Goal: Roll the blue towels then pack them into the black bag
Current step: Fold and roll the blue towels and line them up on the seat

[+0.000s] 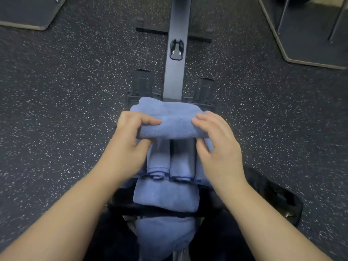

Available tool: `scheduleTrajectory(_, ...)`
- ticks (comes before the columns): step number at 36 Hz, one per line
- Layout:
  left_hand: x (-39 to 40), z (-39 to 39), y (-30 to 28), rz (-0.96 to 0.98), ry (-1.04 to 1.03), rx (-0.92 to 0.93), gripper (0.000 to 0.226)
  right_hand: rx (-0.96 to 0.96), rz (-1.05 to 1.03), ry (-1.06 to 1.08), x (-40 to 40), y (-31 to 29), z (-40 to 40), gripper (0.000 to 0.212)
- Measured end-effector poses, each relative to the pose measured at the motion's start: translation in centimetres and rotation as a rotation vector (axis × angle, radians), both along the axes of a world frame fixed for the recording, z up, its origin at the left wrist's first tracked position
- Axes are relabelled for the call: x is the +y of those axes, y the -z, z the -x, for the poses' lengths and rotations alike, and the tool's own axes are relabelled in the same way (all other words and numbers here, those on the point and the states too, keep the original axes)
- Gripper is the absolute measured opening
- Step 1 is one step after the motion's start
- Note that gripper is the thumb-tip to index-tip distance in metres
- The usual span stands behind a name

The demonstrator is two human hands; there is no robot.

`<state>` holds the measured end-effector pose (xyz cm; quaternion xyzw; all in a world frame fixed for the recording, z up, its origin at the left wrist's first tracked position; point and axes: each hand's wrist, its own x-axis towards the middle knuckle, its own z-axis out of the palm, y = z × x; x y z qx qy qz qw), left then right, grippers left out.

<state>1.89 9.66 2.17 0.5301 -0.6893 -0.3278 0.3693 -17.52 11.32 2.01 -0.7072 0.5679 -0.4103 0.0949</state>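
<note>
A blue towel (173,119) lies across the middle of the view, partly rolled into a thick tube at its near edge. My left hand (130,140) grips the roll's left end, fingers curled over the top and thumb underneath. My right hand (216,146) grips the right end the same way. Below the roll, two rolled blue towels (169,162) lie side by side, pointing toward me. Nearer still lie a folded blue towel (165,198) and another blue towel (163,234). A black bag (278,196) lies on the floor at the right, partly hidden by my right forearm.
The towels rest on a dark rowing machine whose rail (177,53) runs away from me, with footrests (143,83) on both sides. Speckled rubber flooring (66,100) surrounds it. Dark mats or platforms (310,34) sit in the far corners.
</note>
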Motion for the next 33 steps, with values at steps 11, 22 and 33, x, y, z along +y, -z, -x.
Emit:
scheduleTrajectory(11, 2.7, -1.4, -0.4, -0.224, 0.061, -0.141, 0.046, 0.065, -0.261, -0.091, 3.6, -0.4, 0.3, 0.048)
scheduleTrajectory(22, 2.8, -1.1, -0.1, -0.254, 0.043, -0.438, 0.041, 0.146, -0.529, -0.162, 3.9, 0.2, 1.0, 0.032)
scheduleTrajectory(33, 2.2, -0.8, 0.9, -0.048, 0.066, -0.629, 0.034, 0.265, -0.602, -0.144, 2.0, 0.3, 1.2, 0.024)
